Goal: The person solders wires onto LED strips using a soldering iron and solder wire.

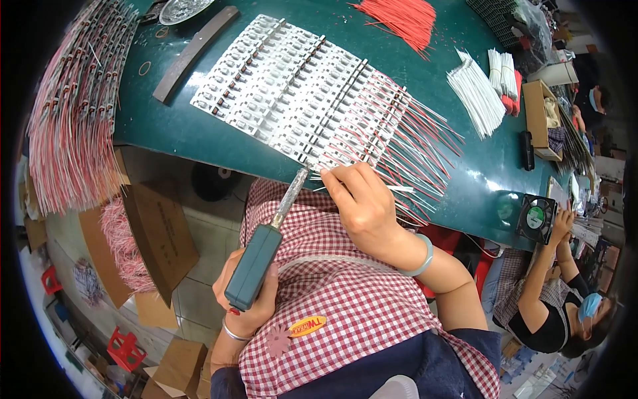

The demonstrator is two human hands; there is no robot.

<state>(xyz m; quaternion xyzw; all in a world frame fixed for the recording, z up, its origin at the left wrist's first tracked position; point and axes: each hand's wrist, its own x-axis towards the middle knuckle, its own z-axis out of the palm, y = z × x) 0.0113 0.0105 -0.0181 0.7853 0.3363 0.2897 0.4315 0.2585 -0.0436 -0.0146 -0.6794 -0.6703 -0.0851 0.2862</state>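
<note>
My left hand (pixel 264 300) is wrapped round the green handle of a soldering gun (pixel 254 267). Its silvery rod points up and away, with the tip at the near edge of a white panel of small parts (pixel 282 83). Close to that tip, my right hand (pixel 365 209) pinches with thumb and forefinger; a thin wire seems to be between them, though its end is mostly hidden. Red and white wires (pixel 425 149) are attached along the panel's right part and fan out past its edge.
A dark bar (pixel 196 54) and a metal dish (pixel 186 9) lie at the far left, beside hanging wired strips (pixel 80 113). Red wires (pixel 402 20) and white wires (pixel 475 93) sit farther back. A small fan (pixel 537 218) is at right, near a co-worker's hands (pixel 563 223).
</note>
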